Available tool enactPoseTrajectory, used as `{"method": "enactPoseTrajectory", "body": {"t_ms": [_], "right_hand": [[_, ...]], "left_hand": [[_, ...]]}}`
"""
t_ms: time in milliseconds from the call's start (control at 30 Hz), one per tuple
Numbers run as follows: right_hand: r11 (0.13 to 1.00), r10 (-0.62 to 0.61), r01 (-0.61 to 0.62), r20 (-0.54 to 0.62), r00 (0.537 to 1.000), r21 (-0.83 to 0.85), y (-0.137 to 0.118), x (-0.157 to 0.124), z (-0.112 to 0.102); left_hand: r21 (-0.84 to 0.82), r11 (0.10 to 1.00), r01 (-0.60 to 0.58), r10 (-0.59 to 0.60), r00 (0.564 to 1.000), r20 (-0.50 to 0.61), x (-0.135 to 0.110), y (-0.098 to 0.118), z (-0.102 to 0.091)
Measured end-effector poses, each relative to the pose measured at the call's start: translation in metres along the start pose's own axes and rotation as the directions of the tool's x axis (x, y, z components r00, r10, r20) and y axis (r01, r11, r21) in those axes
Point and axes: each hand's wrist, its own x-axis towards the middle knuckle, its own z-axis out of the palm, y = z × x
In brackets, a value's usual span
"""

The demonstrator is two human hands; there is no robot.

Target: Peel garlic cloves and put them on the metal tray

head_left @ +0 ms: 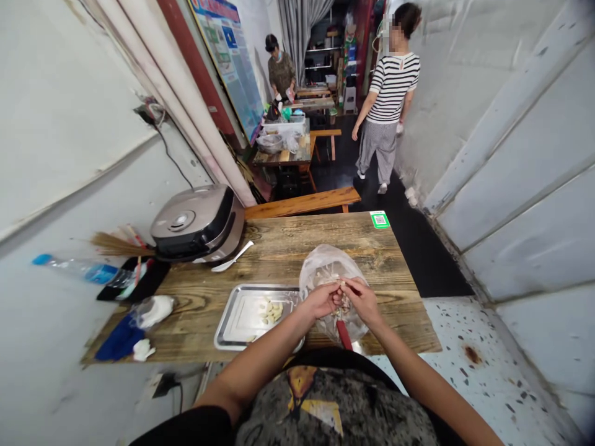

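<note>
My left hand [321, 300] and my right hand [361, 300] meet over a clear plastic bag [325, 263] on the wooden table [302, 244]. Both pinch a small pale piece, seemingly a garlic clove [342, 285], between the fingertips. Below my right hand a red handle [344, 334] sticks out toward me; I cannot tell whether the hand grips it. Left of the bag lies a steel tray [242, 316] with several peeled pale cloves [270, 310] in it.
A grey rice cooker [198, 223] and a white spoon [232, 257] stand at the table's back left. A water bottle [79, 269], broom and cloths lie on the left. Beyond are a bench [302, 201], more tables and two people.
</note>
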Motion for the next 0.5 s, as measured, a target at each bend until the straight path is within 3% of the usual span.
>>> {"method": "enactPoseTrajectory", "body": {"t_ms": [133, 200, 267, 367, 433, 500], "right_hand": [[0.993, -0.09, 0.09, -0.005, 0.996, -0.082, -0.013, -0.003, -0.005], [0.985, -0.127, 0.124, -0.014, 0.992, -0.123, -0.015, -0.004, -0.007], [0.984, -0.114, 0.11, -0.025, 0.993, -0.137, -0.012, -0.005, -0.008], [0.991, -0.026, 0.027, 0.007, 1.0, -0.134, -0.007, -0.006, -0.01], [0.985, -0.028, 0.034, 0.036, 0.999, -0.166, -0.007, -0.006, -0.01], [0.98, -0.062, 0.067, 0.034, 0.997, -0.186, -0.009, -0.006, -0.009]], "left_hand": [[0.038, 0.998, -0.042, 0.042, 0.999, -0.01, -0.005, -0.001, 0.007], [0.178, 0.974, -0.142, 0.158, 0.984, -0.077, -0.008, -0.002, 0.01], [0.404, 0.862, -0.307, 0.385, 0.914, -0.129, -0.012, -0.002, 0.014], [0.684, 0.571, -0.453, 0.635, 0.772, -0.02, -0.017, -0.002, 0.018], [0.747, 0.468, -0.472, 0.658, 0.751, 0.061, -0.019, -0.002, 0.019], [0.715, 0.52, -0.468, 0.635, 0.771, 0.042, -0.018, -0.002, 0.019]]}}
